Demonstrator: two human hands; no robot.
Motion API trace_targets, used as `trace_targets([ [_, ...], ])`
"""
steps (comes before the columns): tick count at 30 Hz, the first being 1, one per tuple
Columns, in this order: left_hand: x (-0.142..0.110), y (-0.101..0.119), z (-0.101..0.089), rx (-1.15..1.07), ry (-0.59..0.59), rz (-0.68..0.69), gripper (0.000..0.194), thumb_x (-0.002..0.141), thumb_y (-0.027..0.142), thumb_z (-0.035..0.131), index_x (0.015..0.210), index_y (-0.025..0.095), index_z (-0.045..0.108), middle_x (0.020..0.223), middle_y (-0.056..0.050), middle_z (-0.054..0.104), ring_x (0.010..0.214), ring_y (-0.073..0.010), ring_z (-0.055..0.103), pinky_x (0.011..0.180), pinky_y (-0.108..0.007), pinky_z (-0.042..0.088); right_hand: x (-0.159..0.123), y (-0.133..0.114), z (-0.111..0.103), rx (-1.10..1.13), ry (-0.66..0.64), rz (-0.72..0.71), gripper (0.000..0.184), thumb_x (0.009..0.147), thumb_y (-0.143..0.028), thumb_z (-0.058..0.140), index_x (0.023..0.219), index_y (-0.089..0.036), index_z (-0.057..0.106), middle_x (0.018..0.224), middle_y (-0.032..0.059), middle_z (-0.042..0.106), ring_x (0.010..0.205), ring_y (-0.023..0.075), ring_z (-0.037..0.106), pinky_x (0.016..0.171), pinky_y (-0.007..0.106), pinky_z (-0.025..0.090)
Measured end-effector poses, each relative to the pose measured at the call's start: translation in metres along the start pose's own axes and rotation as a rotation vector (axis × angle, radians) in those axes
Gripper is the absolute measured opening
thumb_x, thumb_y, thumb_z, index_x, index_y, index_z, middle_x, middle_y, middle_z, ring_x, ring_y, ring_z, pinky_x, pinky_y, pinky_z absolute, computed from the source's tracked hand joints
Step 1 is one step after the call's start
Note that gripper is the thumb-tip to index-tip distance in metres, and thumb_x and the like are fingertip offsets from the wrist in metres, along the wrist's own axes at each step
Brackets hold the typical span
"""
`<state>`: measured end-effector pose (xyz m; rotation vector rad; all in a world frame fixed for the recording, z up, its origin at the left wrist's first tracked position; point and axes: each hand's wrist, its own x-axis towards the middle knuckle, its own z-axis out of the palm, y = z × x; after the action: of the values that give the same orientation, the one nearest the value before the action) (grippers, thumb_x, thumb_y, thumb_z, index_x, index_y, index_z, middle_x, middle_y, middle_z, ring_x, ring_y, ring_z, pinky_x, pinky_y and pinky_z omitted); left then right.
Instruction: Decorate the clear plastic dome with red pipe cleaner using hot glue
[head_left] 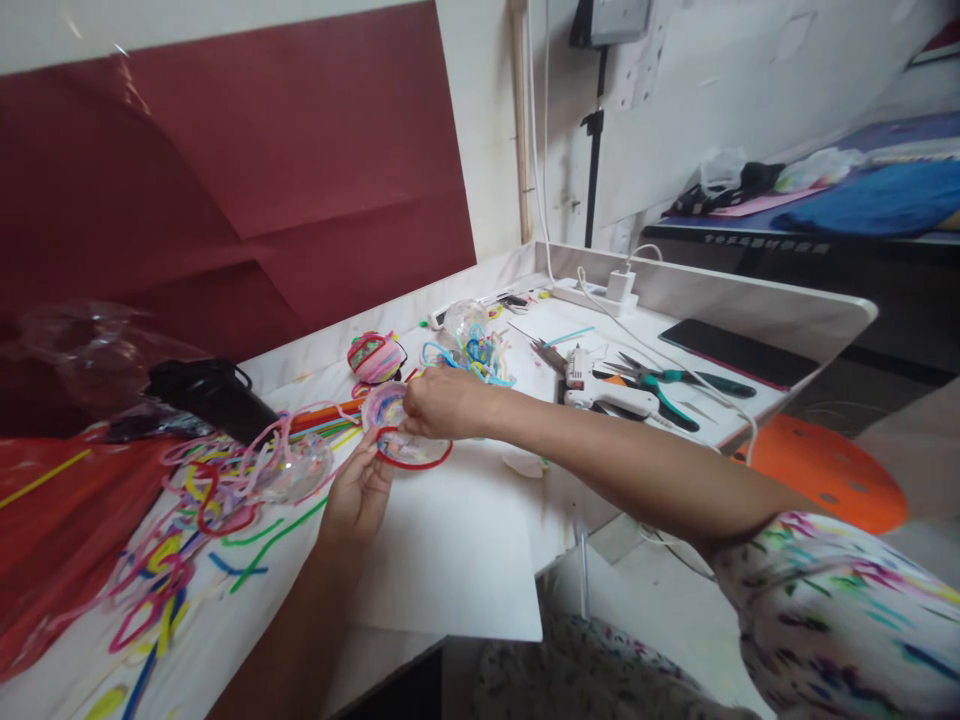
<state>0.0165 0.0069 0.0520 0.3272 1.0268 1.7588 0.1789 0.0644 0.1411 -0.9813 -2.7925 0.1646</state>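
Note:
My left hand (364, 490) grips the near edge of a clear plastic half-ball with a red fuzzy rim (414, 466), tilted over a white sheet of paper (465, 560). My right hand (444, 402) reaches across, its fingers bent and pressed together at the far side of that rim; anything in them is hidden. Just behind sits a round clear piece with pink, blue and yellow bits (373, 412), partly covered by my right hand. Farther back stands a ball wrapped in pink and red pipe cleaners (374, 357).
Tangled pipe cleaners (217, 490) and another clear half-ball (300, 468) lie on the left, near a black object (214, 400). A white glue gun (600, 385), pliers (667, 385) and a black phone (727, 350) are on the right. An orange stool (825, 475) stands beside the table.

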Motion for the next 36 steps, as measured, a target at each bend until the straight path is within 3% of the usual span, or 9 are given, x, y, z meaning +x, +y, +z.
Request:
trace_targets([
  [5, 0.002, 0.000, -0.003, -0.002, 0.031, 0.021, 0.050, 0.089, -0.009, 0.041, 0.125, 0.012, 0.067, 0.089, -0.006, 0.079, 0.063, -0.0087, 0.071, 0.070, -0.016, 0.061, 0.007, -0.003, 0.001, 0.031, -0.027, 0.071, 0.023, 0.092, -0.027, 0.063, 0.103, -0.011, 0.075, 0.104, 0.0185, 0.077, 0.108, 0.0307, 0.071, 0.083, 0.033, 0.053],
  [19, -0.002, -0.002, -0.003, 0.011, 0.006, 0.085, 0.044, 0.086, -0.009, 0.046, 0.117, 0.012, 0.069, 0.086, -0.005, 0.076, 0.069, -0.0087, 0.072, 0.072, -0.015, 0.060, 0.005, -0.005, 0.005, 0.091, -0.003, 0.175, 0.025, 0.087, -0.029, 0.070, 0.106, -0.014, 0.076, 0.106, 0.0163, 0.077, 0.108, 0.0295, 0.070, 0.086, 0.032, 0.054],
  [23, -0.005, -0.002, -0.002, 0.015, -0.018, 0.096, 0.046, 0.083, -0.008, 0.051, 0.119, 0.014, 0.069, 0.077, -0.003, 0.074, 0.066, -0.0090, 0.071, 0.067, -0.014, 0.059, 0.003, -0.001, 0.004, 0.125, -0.030, 0.190, 0.023, 0.087, -0.029, 0.069, 0.101, -0.013, 0.078, 0.100, 0.0154, 0.078, 0.106, 0.0298, 0.070, 0.082, 0.031, 0.053],
  [29, -0.007, -0.003, -0.005, 0.025, -0.080, 0.107, 0.054, 0.078, -0.006, 0.058, 0.128, 0.014, 0.064, 0.088, -0.007, 0.078, 0.080, -0.0155, 0.075, 0.087, -0.028, 0.060, 0.001, 0.007, 0.009, 0.167, -0.036, 0.159, 0.018, 0.086, -0.029, 0.070, 0.096, -0.018, 0.080, 0.094, 0.0095, 0.079, 0.091, 0.0225, 0.073, 0.070, 0.026, 0.049],
  [36, -0.007, -0.004, -0.006, 0.035, -0.098, 0.134, 0.053, 0.081, -0.006, 0.054, 0.129, 0.014, 0.064, 0.092, -0.010, 0.079, 0.084, -0.0177, 0.077, 0.086, -0.028, 0.060, -0.003, 0.004, 0.014, 0.118, -0.009, 0.163, 0.021, 0.090, -0.029, 0.064, 0.098, -0.017, 0.079, 0.100, 0.0134, 0.078, 0.096, 0.0265, 0.072, 0.070, 0.029, 0.048],
])
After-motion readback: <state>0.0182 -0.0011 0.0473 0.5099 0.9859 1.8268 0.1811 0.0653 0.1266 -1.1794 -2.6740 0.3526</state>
